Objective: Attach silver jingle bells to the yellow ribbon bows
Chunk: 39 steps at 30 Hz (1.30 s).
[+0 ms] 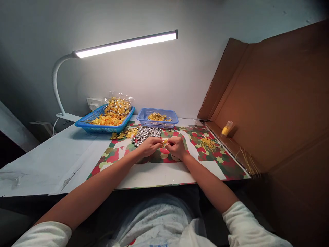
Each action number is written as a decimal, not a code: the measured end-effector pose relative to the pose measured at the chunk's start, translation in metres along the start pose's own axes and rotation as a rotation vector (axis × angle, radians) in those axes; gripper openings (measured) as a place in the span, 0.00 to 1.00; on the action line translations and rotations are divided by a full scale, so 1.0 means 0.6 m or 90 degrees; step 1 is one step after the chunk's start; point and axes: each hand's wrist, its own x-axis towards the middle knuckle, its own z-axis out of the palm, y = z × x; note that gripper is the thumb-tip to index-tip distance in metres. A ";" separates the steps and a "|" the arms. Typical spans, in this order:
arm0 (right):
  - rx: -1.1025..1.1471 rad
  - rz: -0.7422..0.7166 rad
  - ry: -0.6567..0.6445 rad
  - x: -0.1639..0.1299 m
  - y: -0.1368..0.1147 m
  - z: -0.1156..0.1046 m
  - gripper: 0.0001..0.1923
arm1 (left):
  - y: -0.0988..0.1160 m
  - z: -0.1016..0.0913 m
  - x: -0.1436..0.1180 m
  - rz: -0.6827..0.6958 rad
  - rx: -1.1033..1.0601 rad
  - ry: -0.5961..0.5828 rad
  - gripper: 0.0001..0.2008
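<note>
- Yellow piece point(165, 142): small, gold-toned, detail too fine to read; pinched between both hands above the patterned mat point(221, 161).
- Left hand point(149, 145), right hand point(177, 146): fingertips closed on it; judged mid-assembly, needing fine fingertip control.
- Silver bells point(145, 133) just beyond; two blue baskets point(102, 127) behind.

The printed paper mat point(205, 161) carries a red, green and white pattern with yellow stars. Two blue plastic mesh baskets sit behind it — the large basket point(102, 128) heaped with yellow-orange bows, the small basket point(157, 122) with golden pieces. The round metal bells point(145, 133) shine silver. A small golden-yellow piece point(164, 142) shows between the hands. The table point(51, 157) is white; the cardboard wall point(277, 103) is brown.
</note>
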 end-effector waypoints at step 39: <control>0.323 0.163 -0.002 0.005 -0.021 -0.009 0.16 | 0.002 0.004 0.007 -0.040 -0.244 0.031 0.20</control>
